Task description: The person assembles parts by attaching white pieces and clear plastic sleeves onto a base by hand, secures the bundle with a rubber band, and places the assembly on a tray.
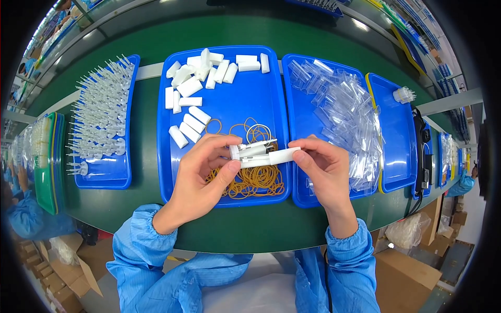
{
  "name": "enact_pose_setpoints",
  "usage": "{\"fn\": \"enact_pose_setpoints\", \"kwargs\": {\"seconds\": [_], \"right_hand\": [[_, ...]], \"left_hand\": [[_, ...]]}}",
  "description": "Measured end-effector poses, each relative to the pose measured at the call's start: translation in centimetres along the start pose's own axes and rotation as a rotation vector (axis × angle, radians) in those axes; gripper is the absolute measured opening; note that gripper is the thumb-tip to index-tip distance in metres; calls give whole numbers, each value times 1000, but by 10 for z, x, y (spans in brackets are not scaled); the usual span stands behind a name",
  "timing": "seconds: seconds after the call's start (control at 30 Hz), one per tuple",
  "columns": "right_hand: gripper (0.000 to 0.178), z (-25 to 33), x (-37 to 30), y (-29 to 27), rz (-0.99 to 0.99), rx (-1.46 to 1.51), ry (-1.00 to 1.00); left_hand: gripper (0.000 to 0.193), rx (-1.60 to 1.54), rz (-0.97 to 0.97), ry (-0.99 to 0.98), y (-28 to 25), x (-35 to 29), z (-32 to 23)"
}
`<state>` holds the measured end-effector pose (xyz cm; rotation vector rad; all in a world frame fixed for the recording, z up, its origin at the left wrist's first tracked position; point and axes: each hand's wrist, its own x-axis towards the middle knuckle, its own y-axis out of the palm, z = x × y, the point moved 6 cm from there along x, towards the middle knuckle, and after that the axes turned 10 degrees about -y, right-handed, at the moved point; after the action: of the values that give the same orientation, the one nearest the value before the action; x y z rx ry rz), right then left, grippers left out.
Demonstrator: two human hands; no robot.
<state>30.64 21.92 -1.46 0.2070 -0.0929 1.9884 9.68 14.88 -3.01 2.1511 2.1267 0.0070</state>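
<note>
Above the near part of the middle blue tray [224,112], my left hand [198,175] pinches the round base of a white plastic part with several thin prongs [250,158]. Its prongs point to the right. My right hand [329,172] grips a white foam-like block [283,156] between thumb and fingers, and the block's left end meets one of the prongs. Whether the prong runs inside the block is hidden. Below the hands lie many tan rubber bands [258,182]. A pale ring [258,130] rests just beyond the held part.
Loose white blocks [190,86] fill the far left of the middle tray. A left blue tray [104,180] holds rows of white pronged parts [102,112]. Clear plastic pieces [347,120] crowd the right tray. Farther right, another blue tray [394,156] bears a white pronged cluster [403,95].
</note>
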Motion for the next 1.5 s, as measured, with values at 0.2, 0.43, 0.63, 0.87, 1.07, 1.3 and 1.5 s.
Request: {"fn": "enact_pose_setpoints", "kwargs": {"seconds": [0.2, 0.43, 0.63, 0.87, 1.07, 1.3, 1.5], "right_hand": [[18, -7, -3, -4, -95, 93, 67], [20, -3, -2, -3, -100, 31, 21], [19, -1, -2, -1, -85, -101, -4], [17, -2, -4, 0, -116, -26, 33], [18, -3, -6, -1, -114, -161, -4], [20, -3, -7, 2, -142, -27, 21], [20, -6, -9, 0, -169, -65, 36]], "left_hand": [[33, -36, 12, -16, 4, 0, 1], [37, 79, 53, -42, 5, -1, -1], [34, 8, 0, -39, 3, 0, 1], [34, 33, -7, -28, 1, 1, 2], [34, 48, 7, -1, 4, 0, 1], [33, 64, -4, -14, 4, 1, 1], [33, 73, 13, 15, 5, 0, 0]]}}
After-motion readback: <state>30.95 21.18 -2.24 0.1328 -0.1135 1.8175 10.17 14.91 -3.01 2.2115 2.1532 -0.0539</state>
